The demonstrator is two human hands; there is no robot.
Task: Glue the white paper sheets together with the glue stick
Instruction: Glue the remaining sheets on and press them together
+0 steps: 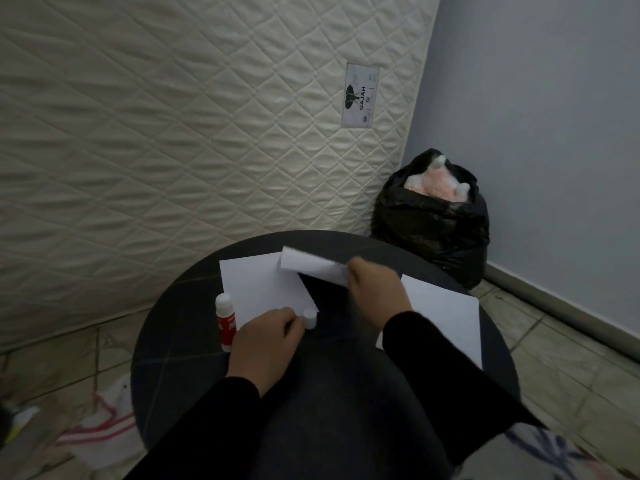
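The right hand [375, 289] pinches a curled white sheet [311, 263], lifting it over the left sheet [263, 289] on the round black table [180, 358]. The left hand [265, 344] holds the cap [310, 318] beside the uncapped glue stick [225, 322]. Another sheet [446, 317] lies right of the hands. Joining seems underway; whether glue is already spread cannot be told, and pressing down remains.
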